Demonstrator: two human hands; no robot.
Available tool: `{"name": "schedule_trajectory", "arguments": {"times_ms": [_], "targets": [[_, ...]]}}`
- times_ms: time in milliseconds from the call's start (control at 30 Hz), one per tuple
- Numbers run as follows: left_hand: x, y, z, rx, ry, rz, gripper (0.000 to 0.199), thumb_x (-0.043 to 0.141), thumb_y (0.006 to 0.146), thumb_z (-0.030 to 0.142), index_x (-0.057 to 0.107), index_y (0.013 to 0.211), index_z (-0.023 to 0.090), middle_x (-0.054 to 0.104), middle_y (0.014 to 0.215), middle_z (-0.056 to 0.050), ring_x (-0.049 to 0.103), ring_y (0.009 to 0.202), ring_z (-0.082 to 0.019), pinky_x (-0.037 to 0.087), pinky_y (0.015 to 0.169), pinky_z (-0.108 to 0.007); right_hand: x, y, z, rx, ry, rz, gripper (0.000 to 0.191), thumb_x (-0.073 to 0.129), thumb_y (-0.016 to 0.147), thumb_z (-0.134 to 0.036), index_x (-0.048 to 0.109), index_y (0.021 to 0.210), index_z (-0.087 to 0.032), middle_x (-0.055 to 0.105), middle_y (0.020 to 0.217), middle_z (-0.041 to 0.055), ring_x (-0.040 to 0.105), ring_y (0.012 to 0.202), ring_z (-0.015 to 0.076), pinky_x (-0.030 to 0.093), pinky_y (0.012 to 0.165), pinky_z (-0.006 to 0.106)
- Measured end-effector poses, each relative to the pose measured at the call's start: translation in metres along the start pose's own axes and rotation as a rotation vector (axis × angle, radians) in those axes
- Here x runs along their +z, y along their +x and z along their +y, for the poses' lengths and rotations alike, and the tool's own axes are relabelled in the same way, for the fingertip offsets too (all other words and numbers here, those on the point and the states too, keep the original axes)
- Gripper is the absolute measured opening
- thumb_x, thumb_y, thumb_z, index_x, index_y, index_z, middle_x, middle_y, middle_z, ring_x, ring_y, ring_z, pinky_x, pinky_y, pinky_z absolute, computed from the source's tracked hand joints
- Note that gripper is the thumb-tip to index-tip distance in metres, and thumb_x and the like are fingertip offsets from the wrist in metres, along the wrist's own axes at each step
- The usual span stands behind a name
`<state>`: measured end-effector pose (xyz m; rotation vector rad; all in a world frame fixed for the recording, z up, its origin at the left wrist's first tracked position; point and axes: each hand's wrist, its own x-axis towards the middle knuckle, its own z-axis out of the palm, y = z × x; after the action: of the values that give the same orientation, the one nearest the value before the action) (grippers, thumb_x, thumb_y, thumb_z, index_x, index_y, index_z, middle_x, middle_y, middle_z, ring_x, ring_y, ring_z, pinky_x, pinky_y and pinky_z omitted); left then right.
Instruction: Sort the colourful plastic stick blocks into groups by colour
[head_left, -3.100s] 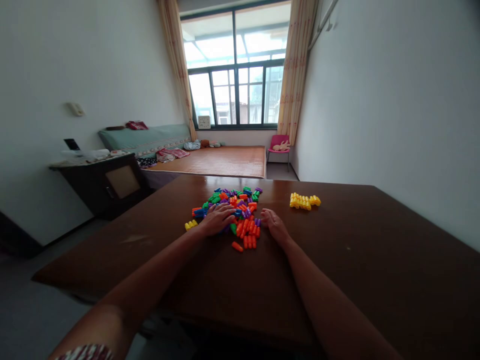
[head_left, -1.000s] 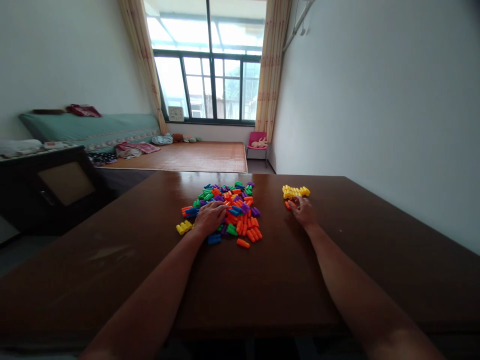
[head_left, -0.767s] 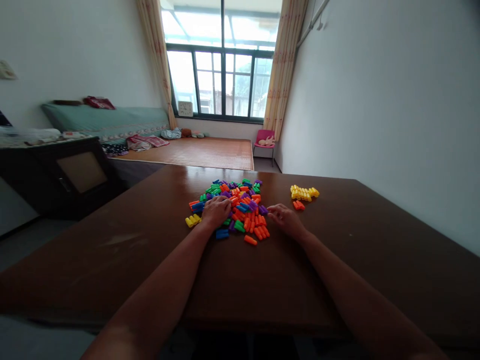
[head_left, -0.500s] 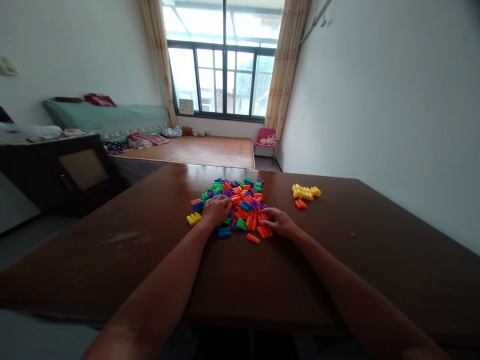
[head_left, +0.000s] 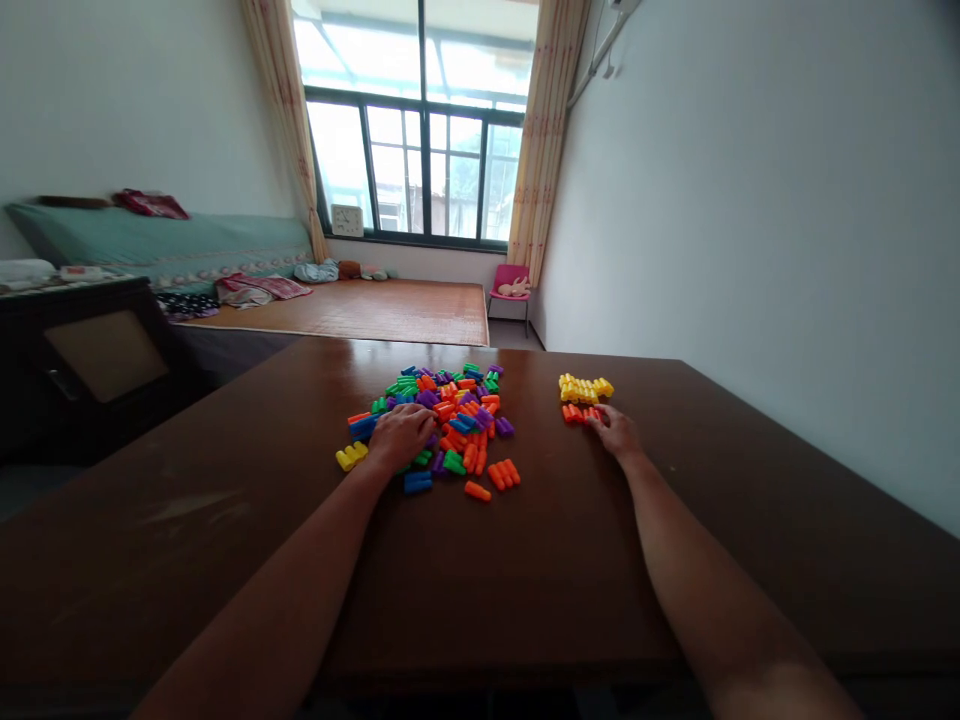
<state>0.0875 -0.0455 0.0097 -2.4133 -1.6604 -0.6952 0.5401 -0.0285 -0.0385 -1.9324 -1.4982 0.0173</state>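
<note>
A mixed heap of small plastic building pieces, made of joined tubes in orange, green, blue, purple and yellow, lies on the table. Over its left side rests my left hand, palm down with fingers lying across the pieces; no held piece is visible. To the right, my right hand pinches an orange piece between thumb and fingers, down at the table. It sits beside another orange piece, just in front of a cluster of yellow pieces.
The brown table carries everything. Loose at the heap's front are an orange triple piece, a single orange piece, a blue piece and a yellow piece. A dark cabinet stands at left.
My right hand has moved from the heap's right edge to the orange piece by the yellow cluster, where a second orange piece now is. My left hand stays on the heap. The view shifted right.
</note>
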Motion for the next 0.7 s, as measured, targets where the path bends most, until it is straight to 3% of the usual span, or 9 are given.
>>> {"name": "schedule_trajectory", "arguments": {"times_ms": [133, 300, 400, 467, 600, 700], "targets": [[0.002, 0.001, -0.003, 0.005, 0.005, 0.003, 0.034, 0.039, 0.094, 0.039, 0.071, 0.104, 0.03, 0.07, 0.112, -0.001, 0.061, 0.105, -0.022, 0.045, 0.09, -0.036, 0.005, -0.002, -0.006, -0.009, -0.004, -0.038, 0.038, 0.063, 0.08, -0.034, 0.066, 0.115, -0.02, 0.073, 0.1, 0.0089, 0.069, 0.089, 0.0224, 0.051, 0.086, 0.035], [0.005, 0.001, -0.003, 0.012, 0.007, 0.024, 0.037, 0.037, 0.096, 0.041, 0.071, 0.1, 0.029, 0.069, 0.115, -0.002, 0.06, 0.106, -0.023, 0.045, 0.091, -0.037, -0.004, -0.004, -0.013, -0.023, -0.039, -0.035, 0.034, 0.059, 0.081, -0.028, 0.068, 0.111, -0.017, 0.072, 0.103, 0.0117, 0.067, 0.093, 0.024, 0.049, 0.089, 0.037], [0.003, 0.0, 0.003, 0.023, 0.02, 0.109, 0.034, 0.04, 0.096, 0.04, 0.069, 0.111, 0.029, 0.064, 0.126, -0.004, 0.057, 0.114, -0.025, 0.043, 0.097, -0.041, -0.01, -0.008, -0.031, -0.108, 0.002, 0.085, 0.034, 0.055, 0.082, -0.028, 0.067, 0.111, -0.014, 0.069, 0.11, 0.0153, 0.064, 0.095, 0.0253, 0.046, 0.094, 0.041], [-0.001, 0.0, 0.011, 0.074, 0.012, 0.177, 0.034, 0.041, 0.096, 0.037, 0.066, 0.118, 0.029, 0.061, 0.131, -0.004, 0.053, 0.12, -0.025, 0.039, 0.102, -0.043, -0.011, -0.019, -0.054, -0.217, 0.112, 0.086, 0.033, 0.053, 0.085, -0.031, 0.067, 0.11, -0.015, 0.069, 0.11, 0.0141, 0.064, 0.092, 0.0235, 0.047, 0.092, 0.04], [-0.012, -0.003, 0.03, 0.258, -0.076, 0.136, 0.033, 0.039, 0.098, 0.035, 0.067, 0.116, 0.031, 0.064, 0.125, -0.002, 0.051, 0.123, -0.021, 0.034, 0.107, -0.041, -0.004, -0.061, -0.113, -0.476, 0.341, -0.299, 0.031, 0.053, 0.088, -0.041, 0.067, 0.106, -0.02, 0.07, 0.099, 0.0068, 0.062, 0.075, 0.0163, 0.051, 0.075, 0.031], [-0.015, -0.008, 0.041, 0.355, -0.142, 0.002, 0.034, 0.039, 0.098, 0.037, 0.067, 0.117, 0.032, 0.065, 0.123, 0.0, 0.052, 0.121, -0.02, 0.035, 0.108, -0.038, -0.001, -0.091, -0.148, -0.704, 0.338, -0.534, 0.035, 0.063, 0.083, -0.048, 0.068, 0.109, -0.025, 0.068, 0.106, 0.0059, 0.062, 0.087, 0.0178, 0.05, 0.082, 0.032]]}}
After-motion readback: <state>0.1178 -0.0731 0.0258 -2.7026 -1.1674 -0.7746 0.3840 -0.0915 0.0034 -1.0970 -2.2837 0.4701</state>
